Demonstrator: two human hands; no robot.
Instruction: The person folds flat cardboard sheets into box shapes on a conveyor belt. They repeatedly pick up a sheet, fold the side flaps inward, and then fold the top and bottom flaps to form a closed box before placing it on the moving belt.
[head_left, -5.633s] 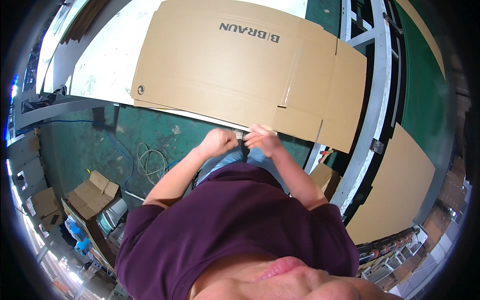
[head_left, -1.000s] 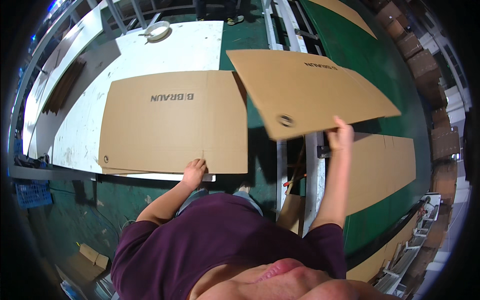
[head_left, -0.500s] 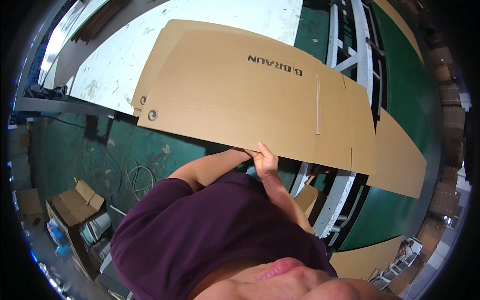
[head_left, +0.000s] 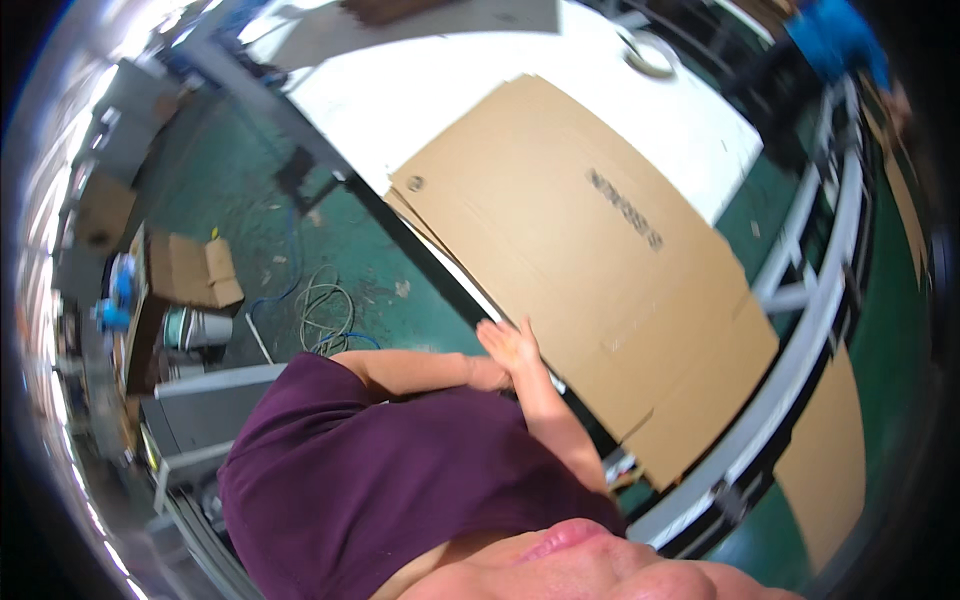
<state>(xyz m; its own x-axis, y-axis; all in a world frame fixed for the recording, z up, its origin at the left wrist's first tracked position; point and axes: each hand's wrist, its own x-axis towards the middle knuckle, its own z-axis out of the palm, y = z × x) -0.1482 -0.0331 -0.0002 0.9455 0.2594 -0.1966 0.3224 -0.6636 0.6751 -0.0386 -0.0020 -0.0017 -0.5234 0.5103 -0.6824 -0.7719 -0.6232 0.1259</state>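
Observation:
Flattened brown cardboard box sheets (head_left: 560, 230) lie stacked on a white table (head_left: 690, 130), their near edges slightly uneven at the left corner. The top sheet has dark print and a small round mark. My right hand (head_left: 511, 347) is beside the near edge of the stack, palm showing, fingers stretched out and thumb apart. Nothing is in it. Across my body reaches my left arm, and my left hand (head_left: 488, 373) sits at the right wrist, its fingers hidden behind it.
A roll of tape (head_left: 650, 55) rests at the table's far side. On the right runs a metal conveyor frame (head_left: 800, 270) beside more cardboard (head_left: 828, 450). A person in blue (head_left: 838, 40) stands far right. Coiled cable (head_left: 325, 308) and an opened carton (head_left: 195, 272) are at left.
The view has turned, so the table and cardboard appear rotated clockwise. My right hand, earlier with its thumb over the cardboard's edge, has let go and opened beside it.

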